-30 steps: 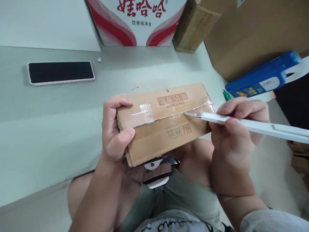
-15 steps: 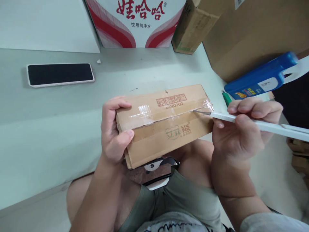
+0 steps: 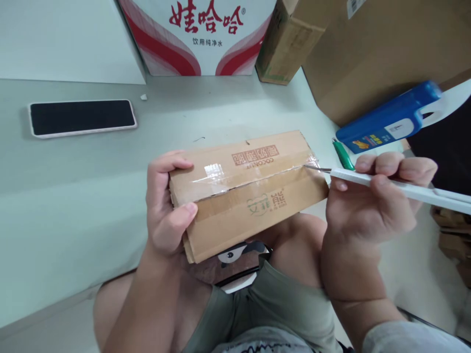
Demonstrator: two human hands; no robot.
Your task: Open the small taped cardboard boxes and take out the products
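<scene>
Compared with 0.5 s ago, the white-handled knife [image 3: 423, 192] is reaching farther right along the seam [image 3: 265, 180] of the brown carton [image 3: 228, 220], its tip now resting near the right end. The carton is being held up over the lap [image 3: 298, 240], tilted, its printed, taped face turned up, presumably so that the seam is staying in sight. The left hand [image 3: 165, 208] is gripping the left end: its thumb is pressing on the near flap and its fingers are wrapping over the far flap, probably steadying the 2 flaps from a spot well apart from the blade [image 3: 321, 169]. The right hand [image 3: 375, 206] is holding the knife between thumb and fingers, pencil-like, likely for fine control of the tip; whether this hand is also touching the carton's end, I cannot tell. On the desk [image 3: 73, 206], a phone [image 3: 81, 117] is lying well apart from the carton, while a green item [image 3: 343, 156] is lying beside a blue bottle [image 3: 382, 116], just beyond the right hand.
</scene>
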